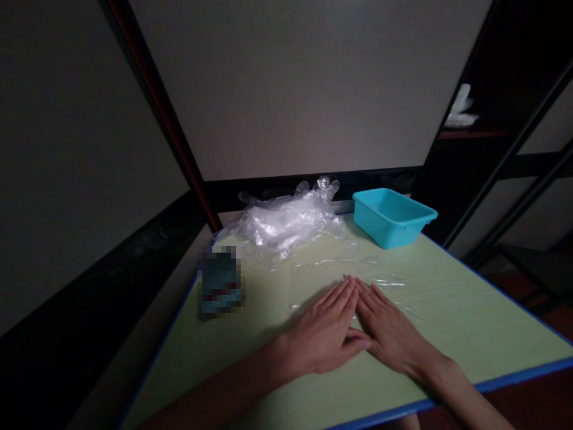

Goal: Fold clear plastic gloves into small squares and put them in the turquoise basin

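My left hand point(324, 334) and my right hand point(390, 331) lie flat, palms down, side by side on a clear plastic sheet or bag point(358, 269) spread on the pale green table point(470, 322). Fingers are straight and close together, with the fingertips of both hands meeting near the middle. Neither hand grips anything. Behind them, a heap of clear plastic gloves or bags point(286, 221) rests at the table's far side.
A turquoise plastic tub point(391, 216) stands at the far right corner of the table. A blurred small object point(220, 283) sits near the left edge. The table has a blue rim. A dark metal shelf frame point(505, 119) rises on the right, a wall stands behind.
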### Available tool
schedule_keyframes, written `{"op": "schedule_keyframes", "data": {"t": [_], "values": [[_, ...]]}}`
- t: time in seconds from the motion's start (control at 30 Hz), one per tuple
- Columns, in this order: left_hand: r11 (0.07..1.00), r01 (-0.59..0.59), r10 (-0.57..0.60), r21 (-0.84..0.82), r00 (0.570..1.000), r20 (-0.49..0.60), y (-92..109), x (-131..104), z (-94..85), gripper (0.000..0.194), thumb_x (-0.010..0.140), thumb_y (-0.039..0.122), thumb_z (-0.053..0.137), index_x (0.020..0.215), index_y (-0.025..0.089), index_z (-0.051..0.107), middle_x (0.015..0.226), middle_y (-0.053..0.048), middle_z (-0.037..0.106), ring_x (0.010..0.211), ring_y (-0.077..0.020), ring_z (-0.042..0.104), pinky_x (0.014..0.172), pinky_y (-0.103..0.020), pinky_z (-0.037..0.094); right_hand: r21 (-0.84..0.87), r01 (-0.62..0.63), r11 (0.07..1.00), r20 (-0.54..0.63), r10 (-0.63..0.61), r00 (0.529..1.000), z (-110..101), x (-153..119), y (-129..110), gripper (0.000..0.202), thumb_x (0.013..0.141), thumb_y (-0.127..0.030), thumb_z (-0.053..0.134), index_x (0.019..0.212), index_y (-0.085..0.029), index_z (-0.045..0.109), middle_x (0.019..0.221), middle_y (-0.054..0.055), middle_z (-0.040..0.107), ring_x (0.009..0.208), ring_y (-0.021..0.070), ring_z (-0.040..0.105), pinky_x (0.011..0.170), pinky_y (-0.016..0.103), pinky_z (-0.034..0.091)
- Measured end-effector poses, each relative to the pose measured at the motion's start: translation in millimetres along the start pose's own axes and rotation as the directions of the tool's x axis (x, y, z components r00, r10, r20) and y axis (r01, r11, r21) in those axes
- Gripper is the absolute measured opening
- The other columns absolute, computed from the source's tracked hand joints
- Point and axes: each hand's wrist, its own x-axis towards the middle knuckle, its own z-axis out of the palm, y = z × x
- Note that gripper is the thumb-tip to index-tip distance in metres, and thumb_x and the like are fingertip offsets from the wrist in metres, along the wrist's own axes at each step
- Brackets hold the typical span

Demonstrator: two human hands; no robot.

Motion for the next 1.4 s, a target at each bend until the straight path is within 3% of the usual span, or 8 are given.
{"op": "schedule_keyframes", "data": {"t": [0.23,0.37,0.83,1.17,1.3,1.4], "values": [[0.994,0.077,-0.081,0.073,0.996,0.047,-7,-10,14.0,0.072,0.085,0.056,0.018,0.135,0.004,0.012,0.142,-0.015,0.008,0.13,-0.0221,0.002,0.106,-0.036,0.014,0.031,-0.008,0.999,0.001,0.008,1.0,2,0,0,0.071,0.082,-0.051,0.039,0.137,-0.011,0.016,0.139,0.014,0.024,0.127,0.0251,0.022,0.101,0.042,0.027],[0.987,0.12,-0.121,0.102,0.993,0.007,-10,-18,17.0,0.068,0.086,0.054,0.017,0.135,0.006,0.013,0.142,-0.013,0.009,0.131,-0.0215,0.003,0.106,-0.035,0.014,0.019,-0.029,0.999,0.023,0.028,0.999,0,0,-1,0.073,0.082,-0.054,0.037,0.137,-0.011,0.016,0.139,0.015,0.022,0.127,0.0256,0.022,0.101,0.043,0.027],[0.949,0.277,-0.269,0.148,0.96,-0.07,-27,-53,14.5,0.063,0.085,0.049,0.031,0.133,0.01,0.022,0.141,-0.013,0.017,0.13,-0.0229,0.012,0.105,-0.038,0.02,0.036,-0.084,0.996,0.026,0.083,0.996,0,0,-1,0.075,0.081,-0.056,0.035,0.137,-0.011,0.014,0.139,0.014,0.022,0.127,0.026,0.022,0.101,0.042,0.027],[0.946,0.285,-0.28,0.155,0.959,-0.05,-24,-53,12.9,0.065,0.085,0.051,0.03,0.134,0.01,0.019,0.142,-0.013,0.013,0.13,-0.0226,0.01,0.105,-0.039,0.019,0.011,-0.179,0.984,0.048,0.179,0.983,-2,-4,2,0.075,0.08,-0.057,0.035,0.135,-0.008,0.022,0.137,0.018,0.026,0.126,0.0274,0.024,0.1,0.046,0.027],[0.946,0.292,-0.288,0.138,0.956,-0.052,-22,-53,8.7,0.066,0.085,0.049,0.033,0.136,0.013,0.011,0.143,-0.011,0.006,0.131,-0.0225,0.005,0.105,-0.041,0.016,0.097,-0.199,0.975,0.044,0.195,0.98,-19,7,21,0.066,0.082,-0.05,0.038,0.134,-0.011,0.026,0.134,0.016,0.035,0.121,0.0272,0.036,0.096,0.043,0.033],[0.958,0.273,-0.27,0.091,0.962,-0.038,-24,-45,0.4,0.065,0.085,0.048,0.034,0.135,0.012,0.014,0.143,-0.012,0.007,0.131,-0.0227,0.005,0.105,-0.041,0.015,0.163,-0.326,0.931,0.042,0.324,0.945,-30,35,46,0.044,0.086,-0.039,0.036,0.121,-0.013,0.046,0.119,0.014,0.053,0.099,0.0261,0.055,0.08,0.037,0.044]]}}
